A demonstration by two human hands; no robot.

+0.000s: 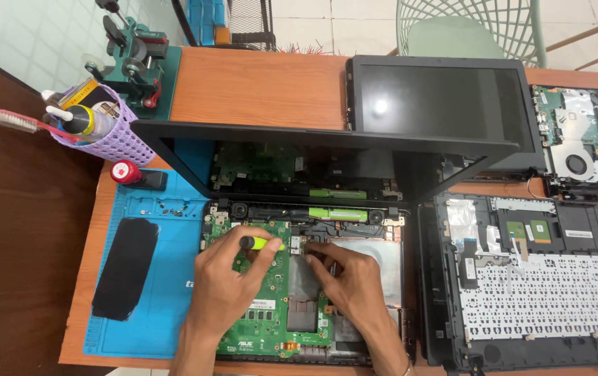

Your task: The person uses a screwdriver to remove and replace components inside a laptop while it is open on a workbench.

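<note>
Glossy black screen (445, 101); matt blue rubbery mat (166, 292); smooth wooden table (257, 87); purple plastic basket (114, 132).

The opened laptop (299, 278) lies at lower centre of the worktop (257, 83), partly on a mat (166, 292). A keyboard panel (535, 278) lies at its right, a basket (107, 132) at upper left, another laptop (445, 104) behind.

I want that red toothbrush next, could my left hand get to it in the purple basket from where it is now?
Probably yes. The toothbrush sticks out of the basket uncovered, up-left of your left hand, with nothing between them. But that hand holds the screwdriver, so free it first.
</note>
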